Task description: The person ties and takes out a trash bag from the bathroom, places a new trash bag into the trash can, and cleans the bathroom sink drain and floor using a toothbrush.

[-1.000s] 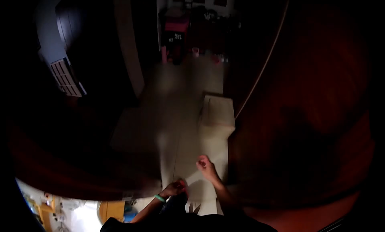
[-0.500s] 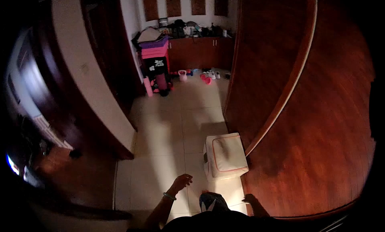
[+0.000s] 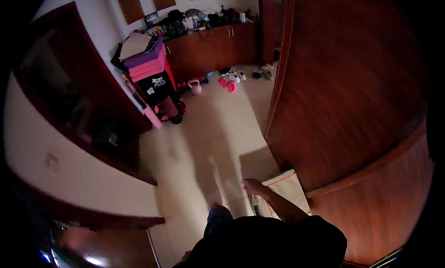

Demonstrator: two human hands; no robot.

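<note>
My right hand hangs at the lower middle, its forearm crossing in front of a pale storage box with orange piping. The fingers look dim and loosely curled; whether they touch the box's edge I cannot make out, and nothing is plainly held. The box stands on the tiled floor against the dark wooden panel, partly hidden by my arm. My left hand is out of view. Below, my leg in dark patterned cloth shows beside my dark top.
Ahead, a wooden cabinet carries clutter. Pink slippers, several shoes and a pink kettlebell lie before it. At left stands a stack of pink and purple blocks. Wooden panels line the right, a doorway the left.
The view has turned and moved forward, bringing the cabinet and shoes closer. The storage box now sits lower and farther right. My right hand has come up before it; my left hand has left view.
</note>
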